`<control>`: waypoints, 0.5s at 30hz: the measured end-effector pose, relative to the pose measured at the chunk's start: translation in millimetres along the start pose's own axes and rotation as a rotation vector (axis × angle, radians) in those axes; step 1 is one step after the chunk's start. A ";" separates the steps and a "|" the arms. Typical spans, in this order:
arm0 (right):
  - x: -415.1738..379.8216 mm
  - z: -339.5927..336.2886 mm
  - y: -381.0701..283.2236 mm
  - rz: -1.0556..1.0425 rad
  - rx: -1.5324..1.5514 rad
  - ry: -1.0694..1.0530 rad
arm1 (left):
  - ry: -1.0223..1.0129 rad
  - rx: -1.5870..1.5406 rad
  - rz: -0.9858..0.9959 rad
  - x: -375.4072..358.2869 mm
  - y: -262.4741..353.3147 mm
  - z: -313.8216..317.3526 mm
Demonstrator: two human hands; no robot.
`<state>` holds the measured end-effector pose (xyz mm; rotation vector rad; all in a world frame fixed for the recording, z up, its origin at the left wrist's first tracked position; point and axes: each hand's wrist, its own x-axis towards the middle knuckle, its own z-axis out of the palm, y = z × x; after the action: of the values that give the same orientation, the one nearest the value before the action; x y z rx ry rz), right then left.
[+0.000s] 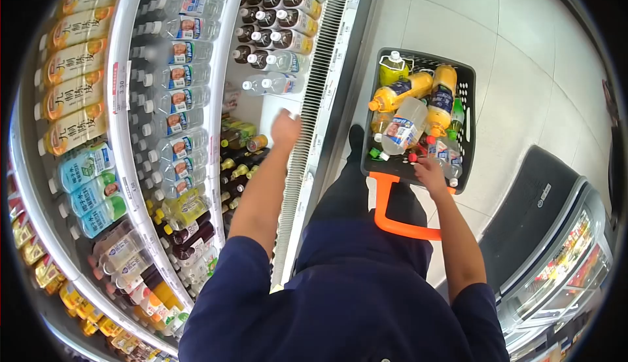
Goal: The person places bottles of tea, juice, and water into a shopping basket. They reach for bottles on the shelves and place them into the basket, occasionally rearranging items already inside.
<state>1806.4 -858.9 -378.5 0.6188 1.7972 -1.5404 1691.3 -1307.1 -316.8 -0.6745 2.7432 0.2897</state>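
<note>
My left hand (286, 128) is over the lowest shelf, beside a bare white patch (269, 110) and below two clear bottles (280, 85); its fingers are not clear, and no item shows in it. My right hand (432, 173) is at the near side of the black shopping basket (471, 126), its fingers closed at the red cap (413, 157) of a bottle lying inside. Around it in the basket are a large clear bottle (404, 126), orange juice bottles (442, 97) and a yellow-green bottle (394, 69). The orange handle (405, 230) sticks out toward me.
Shelves on the left hold rows of water bottles (185, 74), orange drinks (77, 94) and dark bottles (291, 18). A metal vent grille (324, 54) runs along the shelf's front edge. At the right stands a display cooler (556, 257) on the tiled floor (523, 94).
</note>
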 end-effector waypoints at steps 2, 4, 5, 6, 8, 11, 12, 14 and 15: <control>-12.5 -1.9 -15.1 0.061 -0.039 0.041 | 0.169 -0.029 -0.073 38.0 -28.4 -13.6; -23.3 3.5 -22.4 0.039 -0.035 0.082 | 0.166 -0.022 -0.121 64.3 -38.2 -30.7; -28.8 7.4 -25.4 0.015 -0.021 0.119 | 0.178 -0.053 -0.071 75.5 -39.8 -35.4; -33.0 11.3 -26.2 0.015 -0.026 0.133 | 0.189 -0.084 -0.018 85.6 -37.8 -39.4; -41.8 20.7 -25.5 0.034 -0.015 0.110 | 0.132 -0.041 0.035 100.8 -33.8 -43.1; -52.0 35.2 -29.2 -0.010 -0.109 0.103 | -0.027 0.024 0.064 123.1 -31.1 -39.5; -54.9 39.3 -34.2 0.026 -0.143 0.084 | -0.133 0.045 0.041 128.5 -28.1 -40.0; -60.6 48.1 -35.6 -0.005 -0.189 0.106 | -0.151 0.079 0.045 134.4 -26.4 -40.0; -63.5 51.8 -39.1 -0.049 -0.240 0.118 | -0.156 0.111 0.039 133.7 -26.3 -38.9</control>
<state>1829.2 -912.2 -308.6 0.5621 2.0616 -1.3150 1581.6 -1396.2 -328.3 -0.5459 2.6040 0.1890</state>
